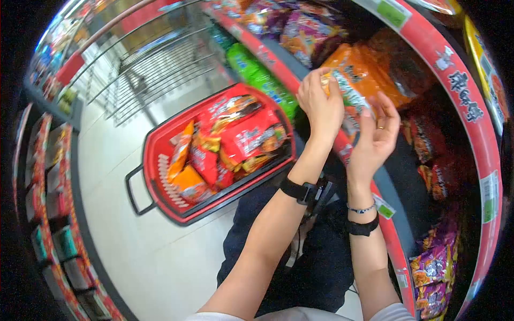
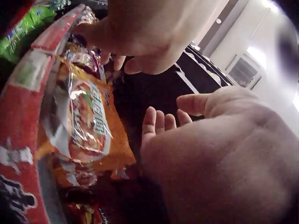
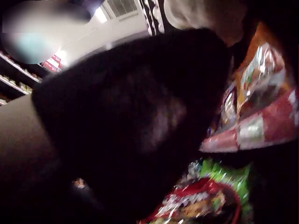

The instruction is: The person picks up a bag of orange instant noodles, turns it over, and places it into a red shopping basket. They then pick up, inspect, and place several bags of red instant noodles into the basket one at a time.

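In the head view, my left hand (image 1: 323,104) hovers at the shelf's front edge, fingers extended beside an orange noodle package (image 1: 369,67). To its right, my right hand (image 1: 377,131) has its palm turned up and fingers loosely bent, holding nothing. Both hands are near a white-and-green label area of the orange packaging; whether a fingertip touches it, I cannot tell. The left wrist view shows the orange package (image 2: 88,121) lying on the shelf, with two hands beside it and a gap between them. A dark band covers much of the right wrist view.
A red basket (image 1: 152,155) with red and orange packages stands on the floor at the left. Behind it is a wire cart (image 1: 144,69). Green packages (image 1: 259,77) lie beyond the basket; purple ones (image 1: 433,267) sit at the lower right. Another shelf (image 1: 72,214) runs along the far left.
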Available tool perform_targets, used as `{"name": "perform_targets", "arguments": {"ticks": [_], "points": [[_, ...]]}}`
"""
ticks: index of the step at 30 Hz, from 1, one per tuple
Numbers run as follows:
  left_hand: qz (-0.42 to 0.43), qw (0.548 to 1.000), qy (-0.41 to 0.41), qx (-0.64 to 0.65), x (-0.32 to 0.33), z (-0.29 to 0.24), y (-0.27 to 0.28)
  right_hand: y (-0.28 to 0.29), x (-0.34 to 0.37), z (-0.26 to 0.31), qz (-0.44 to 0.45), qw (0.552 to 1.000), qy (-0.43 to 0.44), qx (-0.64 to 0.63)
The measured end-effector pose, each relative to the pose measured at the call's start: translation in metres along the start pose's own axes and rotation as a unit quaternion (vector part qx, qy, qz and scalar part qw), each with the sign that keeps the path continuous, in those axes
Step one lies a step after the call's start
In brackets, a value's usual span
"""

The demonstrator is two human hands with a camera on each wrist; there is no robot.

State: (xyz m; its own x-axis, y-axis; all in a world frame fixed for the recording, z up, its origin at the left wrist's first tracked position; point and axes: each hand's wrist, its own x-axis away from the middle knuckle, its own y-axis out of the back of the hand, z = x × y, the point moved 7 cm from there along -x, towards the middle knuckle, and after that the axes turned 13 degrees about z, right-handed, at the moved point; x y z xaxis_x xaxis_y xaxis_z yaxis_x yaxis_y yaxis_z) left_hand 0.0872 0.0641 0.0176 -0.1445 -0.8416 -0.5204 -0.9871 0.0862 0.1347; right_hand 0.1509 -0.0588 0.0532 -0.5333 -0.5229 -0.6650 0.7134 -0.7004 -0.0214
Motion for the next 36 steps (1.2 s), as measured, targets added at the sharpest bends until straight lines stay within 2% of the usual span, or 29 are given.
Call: {"name": "perform_targets", "arguments": {"ticks": [2, 3, 4, 6, 8, 10, 12, 14, 16, 18, 19, 21, 22, 24, 25, 26, 28, 29, 30, 31, 32, 34, 36], "points": [[0.070, 0.980, 0.142, 0.117, 0.004, 0.035, 0.014, -0.032, 0.017, -0.009, 0.062, 0.998, -0.013, 0.000], [0.062, 0.972, 0.172, 0.145, 0.009, 0.050, 0.026, -0.046, 0.028, -0.016, 0.082, 0.996, -0.026, -0.011], [0.069, 0.975, 0.182, 0.111, 0.011, 0.060, 0.042, -0.060, 0.038, -0.024, 0.102, 0.994, -0.039, -0.020], [0.028, 0.986, 0.142, 0.079, 0.014, 0.093, 0.078, -0.086, 0.066, -0.064, 0.188, 0.966, -0.164, -0.073], [-0.035, 0.978, 0.196, -0.055, 0.020, 0.104, 0.127, -0.107, 0.089, -0.084, 0.247, 0.940, -0.217, -0.084], [-0.070, 0.943, 0.195, -0.261, 0.022, 0.121, 0.175, -0.124, 0.115, -0.109, 0.300, 0.904, -0.289, -0.093], [-0.187, 0.893, 0.261, -0.316, 0.034, 0.135, 0.215, -0.134, 0.129, -0.113, 0.304, 0.896, -0.304, -0.109], [-0.195, 0.856, 0.358, -0.318, 0.048, 0.138, 0.241, -0.143, 0.140, -0.114, 0.307, 0.889, -0.316, -0.123], [-0.184, 0.819, 0.429, -0.334, 0.062, 0.173, 0.258, -0.151, 0.148, -0.116, 0.344, 0.881, -0.315, -0.078], [-0.167, 0.817, 0.468, -0.291, 0.077, 0.191, 0.267, -0.159, 0.154, -0.113, 0.366, 0.861, -0.340, -0.093], [-0.169, 0.820, 0.464, -0.290, 0.082, 0.212, 0.275, -0.160, 0.155, -0.112, 0.369, 0.865, -0.328, -0.092], [-0.032, 0.839, 0.461, -0.289, 0.081, 0.270, 0.276, -0.162, 0.154, -0.112, 0.370, 0.870, -0.313, -0.091], [-0.031, 0.840, 0.458, -0.289, 0.081, 0.278, 0.282, -0.163, 0.154, -0.113, 0.375, 0.862, -0.327, -0.101], [-0.042, 0.897, 0.407, -0.167, 0.078, 0.290, 0.283, -0.164, 0.153, -0.116, 0.377, 0.854, -0.341, -0.112], [-0.168, 0.859, 0.443, -0.195, 0.082, 0.243, 0.282, -0.165, 0.153, -0.121, 0.385, 0.850, -0.342, -0.113], [-0.167, 0.859, 0.442, -0.198, 0.080, 0.238, 0.284, -0.167, 0.154, -0.124, 0.394, 0.845, -0.343, -0.115], [-0.183, 0.878, 0.328, -0.296, 0.066, 0.216, 0.290, -0.167, 0.152, -0.129, 0.396, 0.842, -0.345, -0.126], [-0.182, 0.879, 0.325, -0.298, 0.062, 0.214, 0.290, -0.168, 0.150, -0.131, 0.397, 0.838, -0.348, -0.133], [-0.171, 0.910, 0.312, -0.210, 0.057, 0.215, 0.287, -0.168, 0.146, -0.128, 0.394, 0.840, -0.347, -0.135], [-0.157, 0.934, 0.298, -0.121, 0.053, 0.216, 0.282, -0.167, 0.145, -0.124, 0.374, 0.816, -0.403, -0.180], [-0.153, 0.935, 0.296, -0.122, 0.052, 0.213, 0.277, -0.164, 0.145, -0.120, 0.350, 0.786, -0.457, -0.224], [-0.099, 0.971, 0.217, -0.011, 0.050, 0.194, 0.246, -0.157, 0.135, -0.110, 0.334, 0.774, -0.473, -0.257], [-0.021, 0.985, 0.139, -0.102, 0.050, 0.122, 0.211, -0.150, 0.133, -0.105, 0.284, 0.708, -0.542, -0.354]]}}
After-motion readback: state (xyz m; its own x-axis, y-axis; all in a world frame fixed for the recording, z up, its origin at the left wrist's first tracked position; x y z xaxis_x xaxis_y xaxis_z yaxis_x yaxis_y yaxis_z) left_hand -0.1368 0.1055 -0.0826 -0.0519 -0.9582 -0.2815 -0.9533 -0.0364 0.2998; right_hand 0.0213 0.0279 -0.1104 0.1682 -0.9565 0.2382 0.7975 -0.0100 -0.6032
